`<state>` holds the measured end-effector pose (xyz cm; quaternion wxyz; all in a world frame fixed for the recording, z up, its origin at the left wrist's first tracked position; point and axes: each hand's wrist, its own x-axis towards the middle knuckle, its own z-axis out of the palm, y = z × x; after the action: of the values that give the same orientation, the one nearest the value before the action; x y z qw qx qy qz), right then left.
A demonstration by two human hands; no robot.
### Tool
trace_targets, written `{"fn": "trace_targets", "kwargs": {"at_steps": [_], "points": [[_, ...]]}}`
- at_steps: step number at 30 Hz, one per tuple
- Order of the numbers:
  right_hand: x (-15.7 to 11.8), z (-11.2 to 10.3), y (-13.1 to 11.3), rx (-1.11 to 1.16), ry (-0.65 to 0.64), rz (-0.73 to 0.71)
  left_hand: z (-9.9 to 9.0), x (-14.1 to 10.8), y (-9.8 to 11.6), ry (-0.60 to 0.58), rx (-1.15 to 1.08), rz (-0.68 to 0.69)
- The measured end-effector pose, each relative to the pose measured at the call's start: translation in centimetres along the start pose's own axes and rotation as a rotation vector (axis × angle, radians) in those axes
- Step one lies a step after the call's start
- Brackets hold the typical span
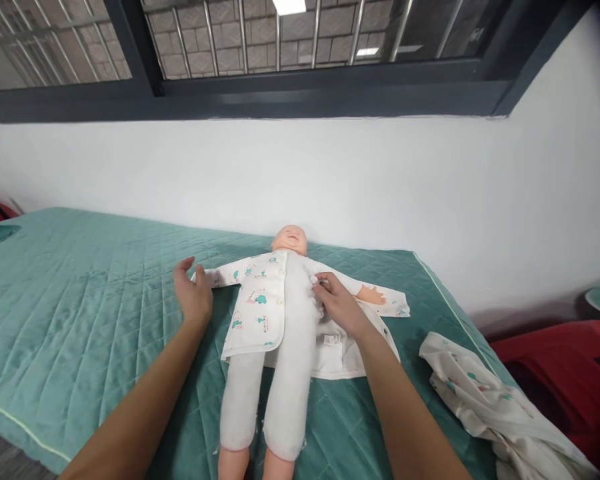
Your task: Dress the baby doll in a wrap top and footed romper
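Observation:
A baby doll point(291, 239) lies on its back, head toward the wall. White fluffy padding point(293, 373) wraps its body and legs; the feet are bare. Its white printed shirt point(255, 307) is spread open, one front panel over the chest and the other laid flat at the right, a label showing. Both sleeves stretch outward. My left hand point(194, 292) is at the left sleeve's cuff, thumb and fingers apart. At the doll's right-hand side in view, my right hand point(339, 301) pinches the ragged edge of the padding; its fingertips partly hide what they grip.
A green quilted mattress cover point(105, 287) lies under the doll, against a white wall point(230, 173). Crumpled printed cloth point(495, 400) lies at the right edge, beside a red object point(565, 373). A dark-framed window point(300, 97) with bars is above.

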<state>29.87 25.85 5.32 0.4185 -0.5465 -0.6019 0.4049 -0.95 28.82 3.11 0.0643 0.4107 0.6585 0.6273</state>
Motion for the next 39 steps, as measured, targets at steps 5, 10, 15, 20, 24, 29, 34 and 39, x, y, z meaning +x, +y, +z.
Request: {"fn": "trace_targets", "kwargs": {"at_steps": [5, 10, 15, 20, 24, 29, 34, 39], "points": [[-1.0, -0.8, -1.9, -0.175, 0.008, -0.036, 1.3, -3.0, 7.4, -0.405, 0.064, 0.318], [-2.4, -5.9, -4.3, -0.511, -0.01, -0.048, 5.7, -6.2, 16.1, -1.06, 0.317, 0.831], [-3.5, -10.8, -4.5, -0.857, 0.004, 0.226, 12.5, -11.0, 19.4, -1.355, 0.616, 1.101], [-3.6, -12.5, -2.8, -0.921, -0.149, 0.335, 17.1, -15.4, 19.7, -1.444, 0.682, 1.151], [-2.9, -12.9, -0.8, -0.897, -0.182, 0.344, 18.5, -15.2, 19.6, -1.432, 0.673, 1.168], [-1.7, -11.1, 0.9, -0.843, -0.046, 0.372, 18.6, -12.3, 19.0, -1.406, 0.614, 1.161], [-1.0, -10.8, 2.1, -0.608, 0.235, 0.394, 17.9, -11.3, 18.4, -1.409, 0.514, 1.154], [-1.1, -13.2, 3.5, -0.366, 0.471, 0.35, 17.3, -11.7, 17.6, -1.38, 0.547, 1.262]]}}
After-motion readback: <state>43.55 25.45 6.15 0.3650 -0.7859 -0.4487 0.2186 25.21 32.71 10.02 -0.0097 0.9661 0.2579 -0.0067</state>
